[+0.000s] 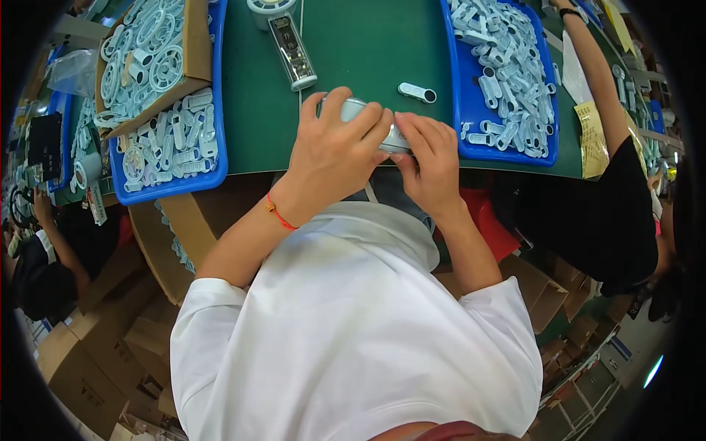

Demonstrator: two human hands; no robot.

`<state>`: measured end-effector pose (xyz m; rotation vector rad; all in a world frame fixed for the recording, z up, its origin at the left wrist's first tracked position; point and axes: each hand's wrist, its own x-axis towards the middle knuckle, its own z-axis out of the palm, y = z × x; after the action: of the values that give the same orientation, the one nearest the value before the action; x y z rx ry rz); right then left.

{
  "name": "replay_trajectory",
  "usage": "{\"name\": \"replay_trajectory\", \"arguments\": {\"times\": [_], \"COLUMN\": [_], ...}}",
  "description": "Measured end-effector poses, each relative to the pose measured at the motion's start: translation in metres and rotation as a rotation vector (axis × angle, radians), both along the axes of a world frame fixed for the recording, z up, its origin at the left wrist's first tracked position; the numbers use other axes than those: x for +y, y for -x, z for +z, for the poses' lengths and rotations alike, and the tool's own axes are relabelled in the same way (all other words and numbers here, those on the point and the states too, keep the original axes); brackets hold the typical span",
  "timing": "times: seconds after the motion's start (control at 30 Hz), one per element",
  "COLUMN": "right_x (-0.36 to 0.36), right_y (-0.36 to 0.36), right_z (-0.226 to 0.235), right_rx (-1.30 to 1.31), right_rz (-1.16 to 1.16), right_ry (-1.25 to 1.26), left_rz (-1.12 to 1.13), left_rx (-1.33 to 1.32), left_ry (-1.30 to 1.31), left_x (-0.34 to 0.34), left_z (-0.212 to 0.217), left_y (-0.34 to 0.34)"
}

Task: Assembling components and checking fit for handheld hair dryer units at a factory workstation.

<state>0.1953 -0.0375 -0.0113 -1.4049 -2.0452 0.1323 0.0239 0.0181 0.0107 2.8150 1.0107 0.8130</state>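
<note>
Left fingers (370, 117) (and right fingers (426, 134)) grip a pale part (352, 110).

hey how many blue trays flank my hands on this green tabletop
2. The left tray bears a cardboard box and loose pale blue parts; the right tray is heaped with pale blue parts. Others may be partly hidden toward the edges.

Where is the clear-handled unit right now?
In the head view, the clear-handled unit lies at top centre on the green table, just beyond the left hand, right of the cardboard box.
</note>
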Motion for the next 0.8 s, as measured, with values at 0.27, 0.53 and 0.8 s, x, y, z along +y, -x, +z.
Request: {"name": "replay_trajectory", "arguments": {"times": [0.27,0.53,0.8], "right_x": [-0.002,0.001,-0.012], "right_y": [-0.001,0.004,0.016], "right_z": [-0.003,-0.005,0.032], "right_rx": [-0.089,-0.107,0.666], "right_rz": [0.02,-0.05,-0.111], "right_ry": [0.028,-0.08,0.374], "left_rz": [-0.058,0.001,0.004], "left_rx": [0.035,-0.016,-1.171], "left_ry": [-0.02,-0.1,0.771], "left_x": [0.002,0.004,-0.025], "left_z": [-0.002,-0.002,-0.001], "left_y": [0.0,-0.004,0.006]}}
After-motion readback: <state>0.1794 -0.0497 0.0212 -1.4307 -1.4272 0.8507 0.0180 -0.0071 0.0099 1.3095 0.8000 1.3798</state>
